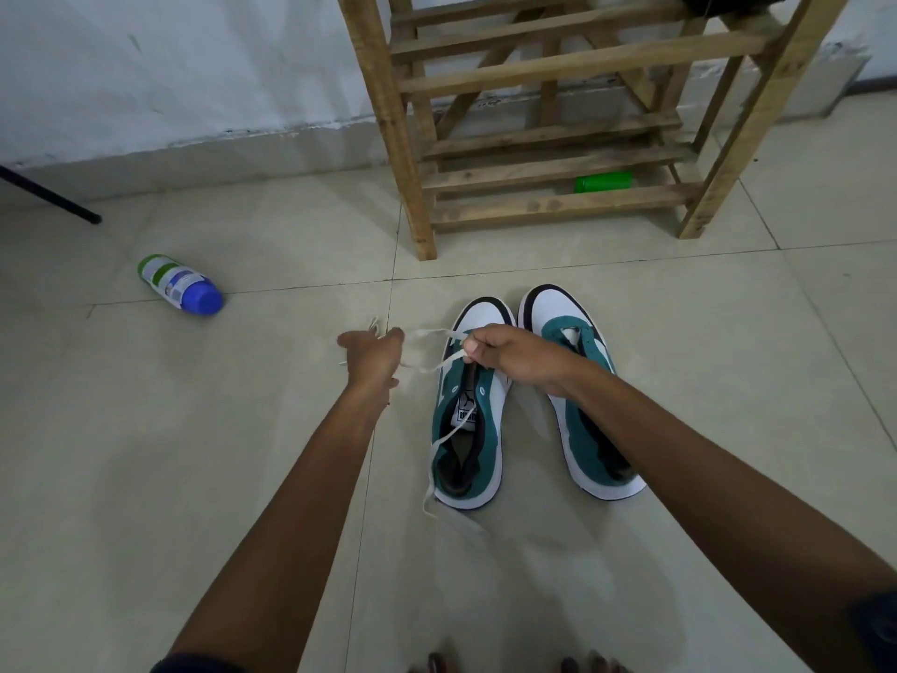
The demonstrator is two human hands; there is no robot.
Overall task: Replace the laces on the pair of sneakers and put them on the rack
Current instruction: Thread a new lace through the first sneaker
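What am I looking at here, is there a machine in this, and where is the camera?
No machine: a person works with bare hands, and the one camera sits on their head, looking down. On the tiled floor stand two green and white sneakers. The right hand pinches a white lace above the left sneaker; the left hand holds its other part off to the side. The right sneaker waits beside it. Behind stands a wooden rack. A bottle lies on the floor.
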